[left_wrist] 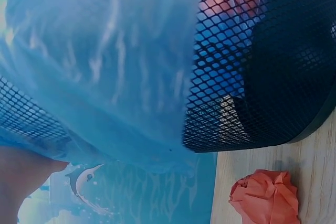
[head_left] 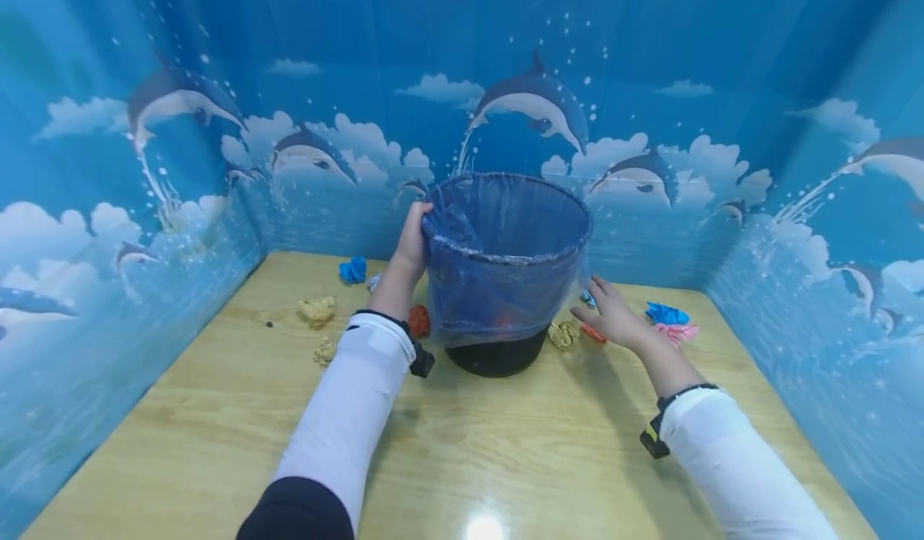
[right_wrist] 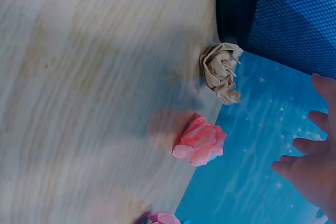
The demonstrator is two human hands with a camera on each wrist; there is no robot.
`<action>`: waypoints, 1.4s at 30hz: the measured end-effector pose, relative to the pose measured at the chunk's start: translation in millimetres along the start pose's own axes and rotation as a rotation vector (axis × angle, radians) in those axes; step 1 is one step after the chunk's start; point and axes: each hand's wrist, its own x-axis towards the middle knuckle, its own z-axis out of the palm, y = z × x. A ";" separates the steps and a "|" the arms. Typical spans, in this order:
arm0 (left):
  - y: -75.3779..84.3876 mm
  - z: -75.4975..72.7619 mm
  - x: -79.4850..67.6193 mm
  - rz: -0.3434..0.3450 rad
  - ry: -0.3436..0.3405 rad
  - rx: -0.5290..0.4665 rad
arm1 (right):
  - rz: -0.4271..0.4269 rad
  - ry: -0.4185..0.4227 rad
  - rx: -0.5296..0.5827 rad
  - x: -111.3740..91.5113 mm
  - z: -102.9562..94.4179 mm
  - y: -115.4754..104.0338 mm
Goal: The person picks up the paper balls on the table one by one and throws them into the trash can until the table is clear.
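Mesh bin (head_left: 498,357): likely light, stiff; liner (head_left: 498,303) likely slippery. Grasp by rim (head_left: 514,260). Left hand (head_left: 412,243) pinches bin's left rim; right hand (head_left: 613,314), fingers spread, just beside bin's right.

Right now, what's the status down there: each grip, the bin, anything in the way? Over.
Left grip holds bin at rim. Right grip empty beside it. Bin lined with blue bag. Crumpled papers lie either side.

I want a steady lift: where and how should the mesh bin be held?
Likely at opposite sides of its rim, coming from left and right: the bin opens upward and widens toward the top; the left hand grips one side.
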 end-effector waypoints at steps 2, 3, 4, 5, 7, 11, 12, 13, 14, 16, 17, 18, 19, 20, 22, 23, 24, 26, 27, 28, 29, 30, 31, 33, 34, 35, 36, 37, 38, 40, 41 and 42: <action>2.7 -0.9 0.2 0.000 -0.003 0.006 | -0.022 0.006 -0.009 3.1 2.6 -1.9; 3.7 -1.4 0.3 0.001 -0.004 0.006 | -0.028 0.005 -0.014 4.0 4.1 -3.3; 4.3 -1.7 0.2 -0.002 0.000 0.008 | -0.032 0.005 -0.014 4.6 5.9 -4.3; 4.5 -2.0 0.1 -0.001 -0.002 0.008 | -0.037 0.005 -0.013 4.8 8.0 -4.6; 4.2 -2.3 -0.5 -0.003 0.000 0.011 | -0.045 0.000 -0.014 4.3 12.8 -4.5; 1.4 -2.5 -1.8 -0.013 -0.003 0.017 | -0.045 -0.015 -0.018 2.2 22.5 -0.3; 0.9 -2.6 -2.4 -0.019 -0.006 0.016 | -0.049 -0.013 -0.021 2.1 24.6 0.7; 0.2 -2.4 -2.6 -0.023 -0.011 0.012 | -0.055 -0.009 -0.022 2.2 26.4 2.1; -0.3 -2.2 -2.7 -0.025 -0.014 0.013 | -0.058 -0.007 -0.020 2.6 28.3 3.6; -0.9 -2.0 -2.9 -0.029 -0.023 0.010 | -0.068 -0.012 -0.020 3.3 31.3 5.1; -0.9 -1.9 -2.9 -0.030 -0.026 0.008 | -0.082 -0.015 -0.027 4.2 32.8 5.5; -0.9 -1.9 -2.7 -0.032 -0.028 0.007 | -0.096 -0.016 -0.034 5.1 34.3 6.1; -0.8 -1.7 -2.5 -0.030 -0.032 0.007 | -0.110 -0.016 -0.040 6.0 36.0 6.7; -0.6 -1.5 -2.4 -0.029 -0.034 0.003 | -0.124 -0.016 -0.046 7.0 37.9 7.2; -0.3 -1.4 -2.2 -0.025 -0.042 -0.005 | -0.161 -0.006 -0.067 9.1 41.5 8.2; -0.2 -1.5 -2.2 -0.023 -0.043 -0.009 | -0.180 0.008 -0.076 10.0 43.2 8.9; -0.1 -1.6 -2.5 -0.023 -0.043 -0.012 | -0.197 0.018 -0.085 10.9 44.9 9.5; -0.2 -1.9 -3.1 -0.023 -0.044 -0.015 | -0.213 0.031 -0.098 12.1 47.8 10.4; -0.2 -2.1 -3.5 -0.026 -0.045 -0.011 | -0.213 0.033 -0.104 12.2 48.9 10.8; -0.5 -2.1 -3.9 -0.030 -0.047 -0.012 | -0.217 0.037 -0.116 12.1 50.2 11.1; -0.7 -2.1 -4.3 -0.037 -0.048 -0.012 | -0.217 0.037 -0.122 12.3 51.6 11.8; -0.8 -2.2 -4.8 -0.042 -0.049 -0.009 | -0.216 0.034 -0.125 12.3 52.9 12.1; -1.0 -2.2 -5.1 -0.047 -0.050 -0.010 | -0.221 0.036 -0.134 12.2 54.0 12.6; -1.0 -1.8 -5.2 -0.050 -0.052 -0.014 | -0.234 0.035 -0.156 12.5 56.2 13.1; -0.9 -1.7 -5.1 -0.049 -0.052 -0.019 | -0.245 0.037 -0.169 12.5 57.1 13.1; -0.7 -1.7 -4.8 -0.044 -0.051 -0.020 | -0.247 0.035 -0.171 12.9 57.9 13.0; -0.6 -1.9 -4.6 -0.041 -0.051 -0.020 | -0.254 0.035 -0.180 13.3 58.5 12.5; -0.4 -1.6 -4.0 -0.034 -0.054 -0.023 | -0.257 0.035 -0.192 14.0 59.0 12.1; -0.2 -1.4 -3.4 -0.026 -0.056 -0.022 | -0.250 0.028 -0.192 14.6 59.4 11.3; 0.1 -1.7 -3.1 -0.022 -0.051 -0.011 | -0.235 0.017 -0.186 15.6 59.9 9.5; 0.0 -1.6 -2.6 -0.020 -0.049 -0.003 | -0.230 0.010 -0.189 16.5 60.4 8.7; 0.0 -1.7 -2.6 -0.020 -0.044 0.008 | -0.230 0.005 -0.196 16.9 60.5 7.8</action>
